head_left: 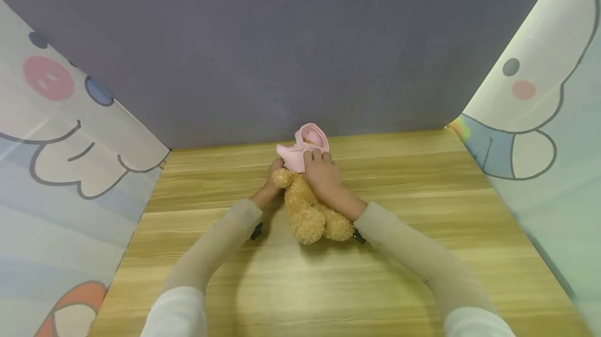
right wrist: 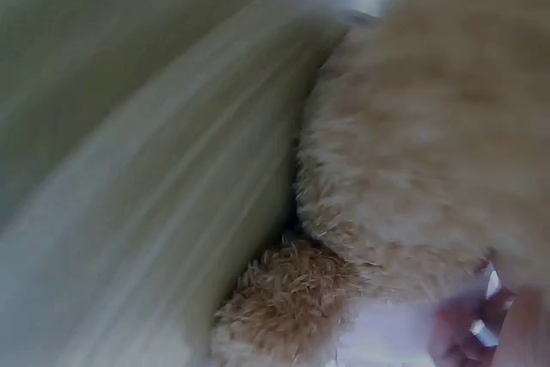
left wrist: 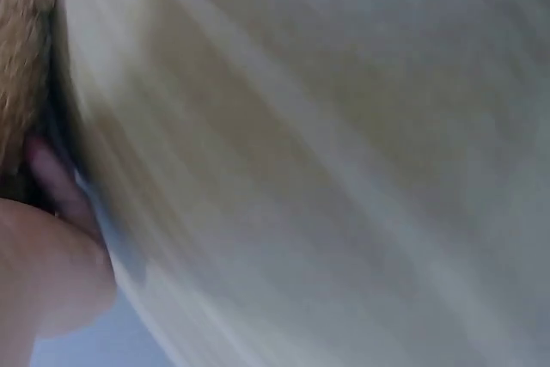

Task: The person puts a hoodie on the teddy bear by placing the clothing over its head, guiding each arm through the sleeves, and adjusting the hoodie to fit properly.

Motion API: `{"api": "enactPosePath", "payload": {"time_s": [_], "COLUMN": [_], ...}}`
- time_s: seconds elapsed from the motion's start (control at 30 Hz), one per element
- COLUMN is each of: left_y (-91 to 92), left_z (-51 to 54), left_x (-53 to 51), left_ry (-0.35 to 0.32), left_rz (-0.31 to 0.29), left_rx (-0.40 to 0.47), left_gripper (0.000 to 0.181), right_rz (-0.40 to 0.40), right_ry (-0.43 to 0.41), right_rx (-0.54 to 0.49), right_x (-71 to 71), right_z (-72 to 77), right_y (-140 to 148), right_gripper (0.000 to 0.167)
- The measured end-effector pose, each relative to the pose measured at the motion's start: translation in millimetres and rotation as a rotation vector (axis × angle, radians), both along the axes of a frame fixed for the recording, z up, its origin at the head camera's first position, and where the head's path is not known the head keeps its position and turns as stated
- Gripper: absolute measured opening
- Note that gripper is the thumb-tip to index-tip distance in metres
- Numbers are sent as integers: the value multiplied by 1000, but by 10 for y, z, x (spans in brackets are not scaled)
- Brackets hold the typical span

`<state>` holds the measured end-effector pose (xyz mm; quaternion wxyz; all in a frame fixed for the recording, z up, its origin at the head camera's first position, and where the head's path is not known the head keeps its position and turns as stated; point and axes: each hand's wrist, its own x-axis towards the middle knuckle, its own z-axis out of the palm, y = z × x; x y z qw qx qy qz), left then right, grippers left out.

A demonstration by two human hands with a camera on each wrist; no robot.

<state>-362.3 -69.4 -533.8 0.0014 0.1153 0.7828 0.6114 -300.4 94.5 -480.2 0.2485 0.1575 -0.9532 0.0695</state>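
A tan plush toy (head_left: 305,204) lies on the wooden table, its legs toward the wearer, and pink cloth (head_left: 293,157) with a rounded loop covers its far end. My right hand (head_left: 323,172) grips the cloth from the right, fingers curled over it. At the toy's left side, my left hand (head_left: 272,180) is partly hidden behind a small plush limb; its fingers reach under the toy and cloth. The left wrist view shows that hand (left wrist: 51,255) against brown fur (left wrist: 21,58). Fur (right wrist: 412,143) fills much of the right wrist view, with fingers (right wrist: 468,333) by the pink cloth.
The wood-grain table (head_left: 291,285) meets a grey panel (head_left: 300,50) just behind the pink cloth. Cartoon-printed curtains stand at the left (head_left: 42,128) and right (head_left: 540,102). Small black pieces show beside both sleeves.
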Motion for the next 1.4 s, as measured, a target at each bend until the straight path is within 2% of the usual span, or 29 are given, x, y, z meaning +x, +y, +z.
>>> {"api": "enactPosePath", "payload": {"time_s": [0.07,0.13,0.17,0.3,0.4,0.47,0.53,0.6,0.67,0.73,0.77,0.83,0.93,1.0,1.1,1.17,1.23,1.33,1.4], "left_y": [-18,-20,-23,-27,-87,-154,-223,-273,-287,-261,-235,-160,-41,22,59,43,2,-81,-118], "left_z": [38,87,117,207,256,298,353,434,529,630,674,734,749,718,672,668,678,694,679], "left_x": [39,91,122,234,299,325,345,367,386,404,405,405,404,403,384,368,349,351,371], "left_ry": [90,146,152,45,-68,-87,-103,-62,-1,83,138,216,333,394,477,530,547,503,461], "left_rz": [-25,-33,-49,-172,-256,-260,-235,-181,-122,-88,-96,-133,-169,-152,-128,-167,-251,-378,-412], "left_rx": [-118,-256,-319,-462,-448,-477,-482,-485,-449,-440,-471,-594,-849,-999,-1117,-1116,-1065,-952,-911], "left_gripper": [16,13,11,19,24,25,31,36,35,35,32,31,30,22,16,11,4,11,10], "right_rz": [-7,-13,-22,-76,-40,25,91,122,123,105,93,85,98,109,145,163,174,184,195], "right_ry": [3,-13,-33,-120,-162,-172,-187,-208,-229,-230,-236,-221,-187,-162,-123,-97,-77,-57,-66], "right_rx": [42,76,89,121,106,50,-52,-174,-277,-305,-295,-232,-108,-44,20,42,44,27,-5], "right_x": [-73,-148,-183,-272,-281,-265,-237,-206,-183,-185,-192,-214,-245,-250,-242,-229,-218,-194,-192], "right_z": [-28,-43,-46,-27,-3,6,12,7,0,-15,-23,-35,-50,-60,-69,-77,-87,-109,-128], "right_y": [-17,-15,-7,49,72,80,94,116,138,150,152,147,125,105,68,44,32,46,70], "right_gripper": [18,10,9,9,8,8,11,24,38,52,55,55,44,36,29,27,27,27,26]}}
